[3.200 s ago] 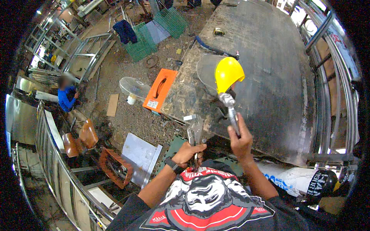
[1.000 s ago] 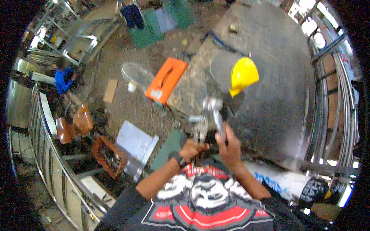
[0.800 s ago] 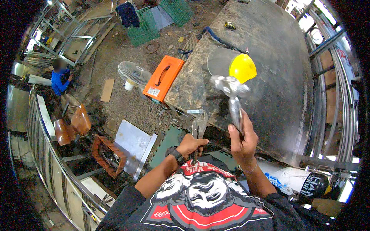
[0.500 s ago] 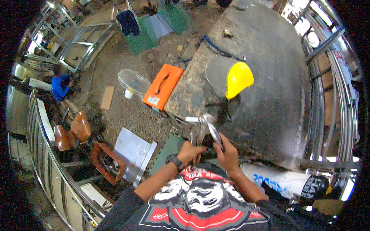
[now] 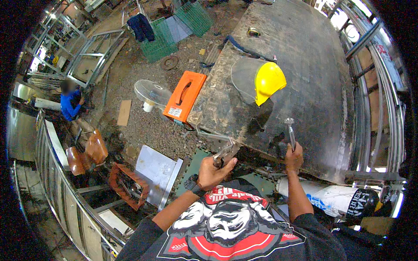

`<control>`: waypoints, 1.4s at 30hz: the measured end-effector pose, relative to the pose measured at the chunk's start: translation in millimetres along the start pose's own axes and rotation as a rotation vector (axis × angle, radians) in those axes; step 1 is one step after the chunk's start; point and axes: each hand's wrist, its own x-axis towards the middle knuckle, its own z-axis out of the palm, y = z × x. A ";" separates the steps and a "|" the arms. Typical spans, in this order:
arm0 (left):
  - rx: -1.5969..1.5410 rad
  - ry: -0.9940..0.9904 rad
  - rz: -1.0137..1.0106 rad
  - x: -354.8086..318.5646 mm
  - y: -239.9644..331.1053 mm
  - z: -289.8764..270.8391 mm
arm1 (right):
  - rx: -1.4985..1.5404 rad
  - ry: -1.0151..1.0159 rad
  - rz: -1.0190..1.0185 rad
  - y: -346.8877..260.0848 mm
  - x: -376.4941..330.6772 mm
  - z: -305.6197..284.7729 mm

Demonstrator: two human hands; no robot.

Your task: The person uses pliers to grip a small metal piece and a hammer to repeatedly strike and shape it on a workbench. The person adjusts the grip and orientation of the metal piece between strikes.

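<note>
My right hand (image 5: pixel 294 157) is closed round the handle of a silvery hammer (image 5: pixel 291 130), its head up, over the near part of the dark metal-topped table (image 5: pixel 313 95). At the table's near left corner, my left hand (image 5: pixel 214 172) grips a shiny metal piece (image 5: pixel 226 151) with bent parts; its exact kind I cannot make out. The thumb lies along its near side. A dark watch (image 5: pixel 192 184) is on my left wrist. Beyond both hands, a yellow face shield (image 5: pixel 269 82) with a clear visor rests on the table.
An orange machine case (image 5: pixel 185 98) stands at the table's left edge, beside a white fan (image 5: pixel 151 92). A tape measure (image 5: pixel 254 31) lies farther back. On the right is a white cylinder (image 5: pixel 331 199). A person in blue (image 5: pixel 69 104) crouches far left.
My right hand has moved right with the hammer, away from the left hand and the table corner. My left hand has shifted slightly, and the metal piece in it shows more plainly.
</note>
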 end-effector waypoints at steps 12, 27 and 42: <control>0.100 0.000 0.184 3.0 -1.4 5.4 | -0.083 -0.116 0.081 51.3 -1.8 42.1; 0.064 0.072 0.542 34.2 -10.0 23.3 | 0.904 -0.554 -0.138 -107.6 -6.4 -22.8; -0.950 -0.181 -0.051 100.2 -10.2 -5.7 | 1.246 -1.086 0.127 -206.3 -22.8 -56.0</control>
